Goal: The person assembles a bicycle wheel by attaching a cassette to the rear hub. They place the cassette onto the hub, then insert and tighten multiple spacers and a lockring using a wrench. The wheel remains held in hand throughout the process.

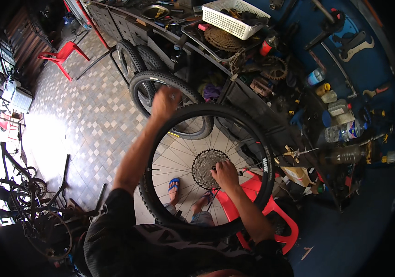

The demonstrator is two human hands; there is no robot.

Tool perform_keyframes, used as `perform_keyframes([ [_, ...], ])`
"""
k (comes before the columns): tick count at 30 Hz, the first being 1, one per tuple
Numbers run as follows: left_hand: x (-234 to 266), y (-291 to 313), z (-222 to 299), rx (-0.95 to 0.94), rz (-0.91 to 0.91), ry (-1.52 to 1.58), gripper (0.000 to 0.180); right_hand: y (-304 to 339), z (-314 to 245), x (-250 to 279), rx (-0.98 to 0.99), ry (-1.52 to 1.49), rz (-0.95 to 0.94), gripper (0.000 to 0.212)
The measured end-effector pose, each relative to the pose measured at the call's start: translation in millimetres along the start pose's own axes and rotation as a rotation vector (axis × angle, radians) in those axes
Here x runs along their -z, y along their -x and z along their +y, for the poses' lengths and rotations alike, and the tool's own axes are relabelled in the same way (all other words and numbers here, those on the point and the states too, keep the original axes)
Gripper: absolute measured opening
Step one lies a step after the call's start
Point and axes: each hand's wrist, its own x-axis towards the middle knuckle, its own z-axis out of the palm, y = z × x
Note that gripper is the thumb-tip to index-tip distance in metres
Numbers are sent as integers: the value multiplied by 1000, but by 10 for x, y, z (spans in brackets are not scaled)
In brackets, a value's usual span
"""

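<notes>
A bicycle wheel (pixel 265 138) with a black knobby tyre is right in front of me, its cassette (pixel 200 167) facing up toward me. At the cassette's centre my right hand (pixel 225 176) is closed, its fingers pinching the end of the hub axle (pixel 213 170). My left hand (pixel 166 104) is raised beyond the wheel's far left edge, over another wheel standing behind. Motion smears its fingers, so I cannot make out whether it holds anything.
Below the wheel's right side is a red plastic chair (pixel 289 226). Several spare wheels (pixel 137 83) lean against the workbench. On the bench are a white basket (pixel 232 21), loose cassettes, bottles and tools. Bicycle frames (pixel 17 180) stand left; another red chair (pixel 66 55) is farther off.
</notes>
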Motion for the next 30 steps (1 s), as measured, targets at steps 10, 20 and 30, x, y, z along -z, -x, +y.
perform_keyframes([
  [10, -224, -2900, -803, 101, 0, -122, 34, 169, -96, 67, -239, -342, 207, 34],
  [20, -1109, -3780, -1477, 0, -242, -636, 30, 328, -205, 28, -462, -461, 80, 31],
  [30, -1001, -4103, -1746, -355, -415, -407, 43, 291, -41, -52, -534, -565, -52, 31],
])
